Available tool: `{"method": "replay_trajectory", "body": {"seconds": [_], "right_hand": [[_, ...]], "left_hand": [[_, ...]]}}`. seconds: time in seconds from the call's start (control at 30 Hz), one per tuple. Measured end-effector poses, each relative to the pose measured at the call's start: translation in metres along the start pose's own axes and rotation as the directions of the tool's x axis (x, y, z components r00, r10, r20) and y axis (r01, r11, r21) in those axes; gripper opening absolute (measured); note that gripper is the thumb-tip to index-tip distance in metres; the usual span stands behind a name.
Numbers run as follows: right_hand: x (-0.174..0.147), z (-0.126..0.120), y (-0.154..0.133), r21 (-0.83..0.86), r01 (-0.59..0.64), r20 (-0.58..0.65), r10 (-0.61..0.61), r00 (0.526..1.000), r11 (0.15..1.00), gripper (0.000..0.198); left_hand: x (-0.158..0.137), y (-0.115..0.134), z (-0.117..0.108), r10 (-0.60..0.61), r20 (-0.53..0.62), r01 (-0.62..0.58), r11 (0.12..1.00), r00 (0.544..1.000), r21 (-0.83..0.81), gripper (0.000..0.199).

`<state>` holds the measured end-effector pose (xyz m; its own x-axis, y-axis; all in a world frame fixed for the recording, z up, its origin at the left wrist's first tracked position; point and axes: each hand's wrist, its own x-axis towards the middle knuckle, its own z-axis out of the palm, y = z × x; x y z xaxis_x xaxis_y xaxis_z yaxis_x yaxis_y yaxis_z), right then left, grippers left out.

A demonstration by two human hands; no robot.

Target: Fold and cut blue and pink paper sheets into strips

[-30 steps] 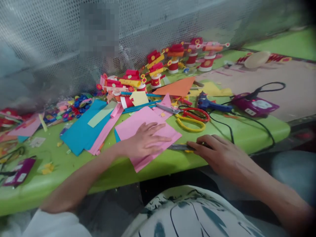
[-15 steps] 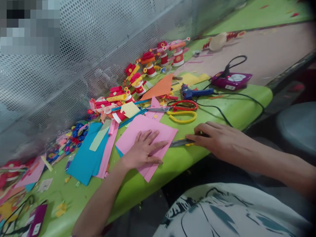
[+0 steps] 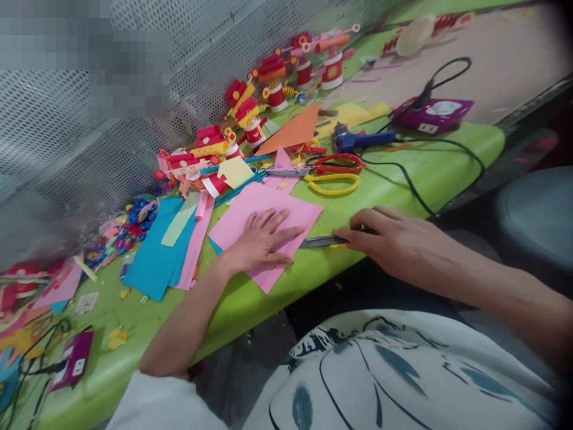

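Note:
My left hand (image 3: 264,240) lies flat on a pink paper sheet (image 3: 250,206), its fingers spread and pressing the sheet to the green table. A blue paper corner (image 3: 215,245) peeks out beneath the pink stack. Just right of the stack, my right hand (image 3: 380,233) is closed round a knife (image 3: 323,241) with a grey blade and some yellow at its handle. The blade lies low along the table, its tip at the pink paper's right edge. My fingers hide most of the handle. Large scissors (image 3: 333,173) with one red and one yellow handle lie behind the paper.
A blue glue gun (image 3: 362,140) and its black cord lie near a purple power socket (image 3: 433,114). Red and yellow paper figures (image 3: 253,122) line the perforated metal panel (image 3: 215,54). Blue paper (image 3: 154,257) lies on the left. The table's rounded front edge (image 3: 250,310) is close to me.
The view has shifted, so the table sits higher in the picture. The knife's tip has come slightly leftward against the pink paper's edge. My left hand stays on the sheet.

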<state>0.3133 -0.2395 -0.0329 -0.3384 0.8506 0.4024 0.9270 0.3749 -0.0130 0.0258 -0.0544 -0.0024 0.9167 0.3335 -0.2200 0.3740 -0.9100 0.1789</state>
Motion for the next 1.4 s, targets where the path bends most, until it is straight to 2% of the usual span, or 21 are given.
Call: {"method": "replay_trajectory", "body": {"seconds": [0.33, 0.53, 0.83, 0.93, 1.07, 1.2, 1.27, 1.33, 1.4], "right_hand": [[0.003, 0.001, -0.02, 0.034, 0.021, -0.005, -0.021, 1.0, 0.999, 0.04], [0.0, 0.005, -0.031, 0.027, 0.008, 0.017, -0.008, 1.0, 1.0, 0.041], [0.005, 0.003, -0.039, 0.056, 0.079, 0.006, -0.08, 0.997, 0.995, 0.037], [0.007, 0.002, -0.042, 0.054, 0.049, 0.017, -0.05, 0.999, 0.997, 0.037], [0.007, 0.0, -0.042, 0.056, 0.035, 0.026, -0.036, 0.999, 0.998, 0.038], [0.01, -0.002, -0.04, 0.054, 0.039, 0.013, -0.04, 0.999, 0.998, 0.036], [0.011, -0.001, -0.039, 0.031, 0.048, 0.007, -0.049, 0.999, 0.998, 0.034], [0.011, 0.0, -0.038, 0.018, 0.056, -0.001, -0.056, 0.998, 0.998, 0.034], [0.011, 0.002, -0.036, 0.028, 0.063, -0.008, -0.063, 0.998, 0.998, 0.034]], "left_hand": [[0.003, 0.0, -0.001, -0.017, 0.022, 0.018, 0.999, 1.0, -0.028, 0.08], [0.004, -0.002, 0.004, -0.013, -0.006, 0.013, 0.999, 1.0, -0.042, 0.078], [0.004, -0.005, 0.007, 0.008, -0.021, -0.009, 0.999, 1.0, -0.047, 0.079], [0.004, -0.005, 0.011, 0.005, -0.034, -0.007, 0.999, 0.999, -0.04, 0.081], [0.001, 0.002, 0.009, 0.001, -0.14, 0.0, 1.0, 0.99, 0.005, 0.081], [-0.02, 0.011, -0.008, 0.023, -0.283, -0.008, 0.998, 0.959, 0.054, 0.053], [-0.037, 0.014, -0.015, 0.029, -0.252, -0.028, 1.0, 0.967, 0.008, 0.051], [-0.054, 0.017, -0.014, 0.04, -0.14, -0.052, 0.995, 0.989, -0.079, 0.05], [-0.068, 0.018, -0.006, 0.02, -0.04, -0.026, 0.987, 0.999, -0.159, 0.052]]}}
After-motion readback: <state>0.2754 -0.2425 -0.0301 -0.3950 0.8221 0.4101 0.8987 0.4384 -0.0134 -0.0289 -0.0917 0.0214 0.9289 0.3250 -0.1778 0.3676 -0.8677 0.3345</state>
